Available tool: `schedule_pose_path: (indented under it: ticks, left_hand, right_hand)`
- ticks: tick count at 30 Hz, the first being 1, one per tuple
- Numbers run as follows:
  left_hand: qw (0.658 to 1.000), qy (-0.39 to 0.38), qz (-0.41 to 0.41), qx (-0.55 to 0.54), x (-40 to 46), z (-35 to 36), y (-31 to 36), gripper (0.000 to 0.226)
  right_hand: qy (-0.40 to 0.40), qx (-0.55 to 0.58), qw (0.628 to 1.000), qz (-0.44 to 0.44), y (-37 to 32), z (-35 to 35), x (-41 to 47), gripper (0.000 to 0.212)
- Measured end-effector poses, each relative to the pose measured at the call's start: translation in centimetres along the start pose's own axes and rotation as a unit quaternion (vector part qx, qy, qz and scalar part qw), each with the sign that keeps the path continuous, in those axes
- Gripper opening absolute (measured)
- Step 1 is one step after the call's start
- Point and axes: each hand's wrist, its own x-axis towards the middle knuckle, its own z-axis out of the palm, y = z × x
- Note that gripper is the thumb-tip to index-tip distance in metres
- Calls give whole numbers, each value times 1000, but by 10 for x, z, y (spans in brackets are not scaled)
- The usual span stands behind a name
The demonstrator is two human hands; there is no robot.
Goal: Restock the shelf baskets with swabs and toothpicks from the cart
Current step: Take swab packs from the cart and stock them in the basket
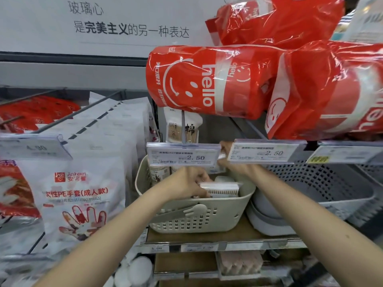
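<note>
Your left hand (191,183) was curled round a white pack of swabs or toothpicks (219,188), which one I could not tell, holding it just above the inside of the cream basket (199,220) on the wooden shelf (238,235). The pack's long axis ran left to right, level with the basket's rim, so I judged it only needed lowering straight down. Your right hand (230,160) was further back, over the basket's rear right corner; its fingers were hidden behind the price tags (182,156), so I could not tell whether it held anything. Those tags hung low over the basket's back edge and crowded the opening. Red tissue packs (207,79) hung overhead, a grey basket (323,183) stood just beside on the right, and glove bags (78,195) hung left.
</note>
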Motion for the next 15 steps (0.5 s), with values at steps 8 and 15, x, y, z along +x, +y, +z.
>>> schedule_pose_path:
  ticks: [8, 15]
  left_hand:
    - [996, -78, 15, 42, 18, 4, -11, 15]
    - [991, -101, -28, 80, 22, 4, -17, 12]
  right_hand:
    - [-20, -127, 991, -40, -14, 25, 21, 16]
    - [16, -73, 997, -34, -12, 28, 25, 33]
